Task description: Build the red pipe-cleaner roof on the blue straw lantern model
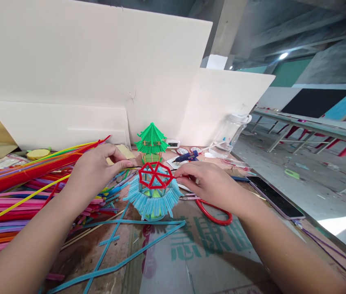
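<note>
A red spoked ring (155,174), which looks made of pipe cleaners, stands out against a small pagoda-like model. My right hand (206,181) is closed, with thumb and forefinger pinching the ring's right corner. To the left of the ring, my left hand (96,165) has thumb and finger pressed together; a thin dark strand shows by the fingertips, too fine to name. The model has a green tiered roof (151,139) on thin posts and a wide light-blue fringed skirt (151,204) below. Whether the ring touches the model I cannot tell.
Bundled pipe cleaners (4,204) cover the left side. Blue pipe cleaners (120,263) lie in front. To the right are red-handled scissors (226,219), a glue gun (187,156), a phone (275,197) and a clear jug (229,134). White boards (93,57) stand behind.
</note>
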Demonstrator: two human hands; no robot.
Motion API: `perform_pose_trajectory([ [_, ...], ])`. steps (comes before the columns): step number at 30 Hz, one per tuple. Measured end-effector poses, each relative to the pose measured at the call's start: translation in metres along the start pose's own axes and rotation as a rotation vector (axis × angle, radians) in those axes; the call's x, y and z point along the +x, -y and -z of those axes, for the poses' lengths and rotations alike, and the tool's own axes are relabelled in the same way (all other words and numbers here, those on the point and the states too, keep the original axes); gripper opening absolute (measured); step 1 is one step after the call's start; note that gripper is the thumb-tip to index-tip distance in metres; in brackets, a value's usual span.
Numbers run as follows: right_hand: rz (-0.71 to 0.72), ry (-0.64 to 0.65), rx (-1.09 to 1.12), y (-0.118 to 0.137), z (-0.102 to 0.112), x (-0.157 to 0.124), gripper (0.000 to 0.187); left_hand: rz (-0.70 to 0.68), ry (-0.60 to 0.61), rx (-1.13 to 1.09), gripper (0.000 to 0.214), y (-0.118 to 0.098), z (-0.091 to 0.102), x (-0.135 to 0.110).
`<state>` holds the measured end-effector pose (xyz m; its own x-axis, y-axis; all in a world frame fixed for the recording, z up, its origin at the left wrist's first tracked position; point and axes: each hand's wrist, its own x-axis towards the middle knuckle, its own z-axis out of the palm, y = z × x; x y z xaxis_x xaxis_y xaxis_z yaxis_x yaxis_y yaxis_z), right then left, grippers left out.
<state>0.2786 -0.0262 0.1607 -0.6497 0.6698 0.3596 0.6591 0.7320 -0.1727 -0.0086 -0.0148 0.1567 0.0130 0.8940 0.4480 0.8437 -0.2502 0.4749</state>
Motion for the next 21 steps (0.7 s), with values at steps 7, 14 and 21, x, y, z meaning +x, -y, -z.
perform_pose_trajectory([
  [7,0.011,0.012,-0.013,0.0,0.001,-0.001,0.017,-0.182,0.065,-0.047,0.035,0.01,-0.013,0.002],
  [14,0.016,0.006,-0.03,-0.001,0.0,0.0,0.015,-0.086,0.187,-0.15,0.043,0.012,-0.016,0.004],
  [21,0.013,0.004,-0.04,0.001,0.001,-0.001,0.015,0.134,0.393,-0.54,0.039,0.006,-0.026,0.004],
])
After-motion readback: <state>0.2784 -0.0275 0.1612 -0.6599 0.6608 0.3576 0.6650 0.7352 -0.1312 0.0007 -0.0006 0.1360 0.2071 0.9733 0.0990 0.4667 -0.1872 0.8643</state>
